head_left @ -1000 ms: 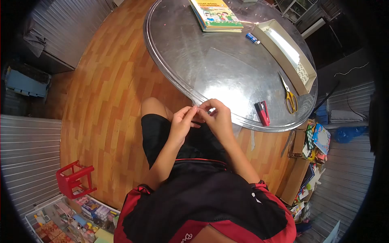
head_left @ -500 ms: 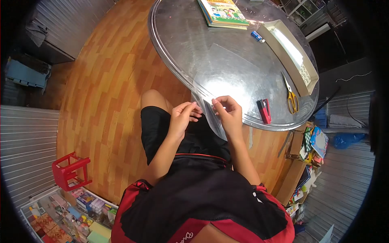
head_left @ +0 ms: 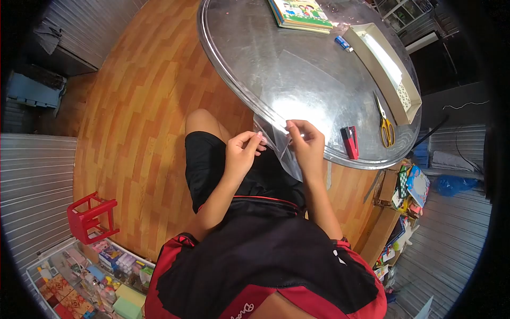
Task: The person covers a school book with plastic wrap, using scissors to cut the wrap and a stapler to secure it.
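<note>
Between my two hands, over my lap at the table's edge, hangs a clear plastic sheet [head_left: 287, 161]. My left hand [head_left: 243, 152] pinches its left part between thumb and fingers. The right part is pinched in my right hand [head_left: 307, 143], close to the rim of the round metal table [head_left: 241, 94]. A red and black stapler [head_left: 350, 142] lies on the table right of my right hand, with yellow-handled scissors [head_left: 386, 127] beyond it.
A long cream box [head_left: 380, 72] lies along the table's right side, beside a small blue item [head_left: 343, 43]. Stacked books [head_left: 302, 16] lie at the far edge. A red stool [head_left: 93, 218] stands on the floor at left.
Both hands still hold the plastic. My right hand has shifted slightly right, and the gap between my hands looks a little wider. The view has shifted slightly.
</note>
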Action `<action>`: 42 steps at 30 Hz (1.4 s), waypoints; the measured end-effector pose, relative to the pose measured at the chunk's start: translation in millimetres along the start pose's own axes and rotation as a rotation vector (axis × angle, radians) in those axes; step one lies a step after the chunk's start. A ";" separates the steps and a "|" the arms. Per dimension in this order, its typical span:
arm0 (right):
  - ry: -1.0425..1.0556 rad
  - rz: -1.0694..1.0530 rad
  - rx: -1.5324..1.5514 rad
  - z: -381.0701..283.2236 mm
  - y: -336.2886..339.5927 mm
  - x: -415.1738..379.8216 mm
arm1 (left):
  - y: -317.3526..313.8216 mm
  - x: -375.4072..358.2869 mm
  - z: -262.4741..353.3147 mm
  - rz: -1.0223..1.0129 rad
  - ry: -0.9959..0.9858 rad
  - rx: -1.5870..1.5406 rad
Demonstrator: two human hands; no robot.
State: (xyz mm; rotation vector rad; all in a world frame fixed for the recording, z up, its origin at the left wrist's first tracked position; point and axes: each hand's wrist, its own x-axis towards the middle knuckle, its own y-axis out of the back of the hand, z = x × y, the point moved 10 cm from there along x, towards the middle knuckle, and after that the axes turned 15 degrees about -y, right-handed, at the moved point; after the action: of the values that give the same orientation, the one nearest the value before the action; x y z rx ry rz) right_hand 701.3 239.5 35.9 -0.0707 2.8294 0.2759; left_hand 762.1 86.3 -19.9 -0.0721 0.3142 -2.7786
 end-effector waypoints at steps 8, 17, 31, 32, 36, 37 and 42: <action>-0.004 0.136 0.214 -9.2 56.9 0.4 | 20.9 -7.0 -0.1 0.057 0.023 0.027; 0.081 0.451 0.424 -6.8 141.9 -9.6 | 42.6 -14.8 -10.6 0.171 0.020 0.050; 0.105 0.847 0.641 46.8 235.8 -55.4 | 55.6 -5.4 -21.7 0.302 0.001 -0.035; 0.108 0.862 0.666 49.9 235.9 -60.1 | 59.6 -1.9 -21.3 0.318 -0.027 -0.020; 0.056 0.872 0.686 65.2 230.4 -77.0 | 72.0 22.9 -12.3 0.370 -0.095 0.010; 0.058 0.878 0.690 69.7 225.6 -84.5 | 78.1 30.5 -9.4 0.411 -0.109 0.003; -0.090 0.506 0.727 92.3 155.5 -93.2 | 111.8 110.8 14.4 0.277 -0.262 0.396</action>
State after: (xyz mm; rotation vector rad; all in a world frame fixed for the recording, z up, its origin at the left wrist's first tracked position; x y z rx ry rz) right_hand 804.8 412.0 5.3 0.7851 2.6290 -0.6337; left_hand 696.1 -56.9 -29.7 -0.2694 -0.2721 -2.4650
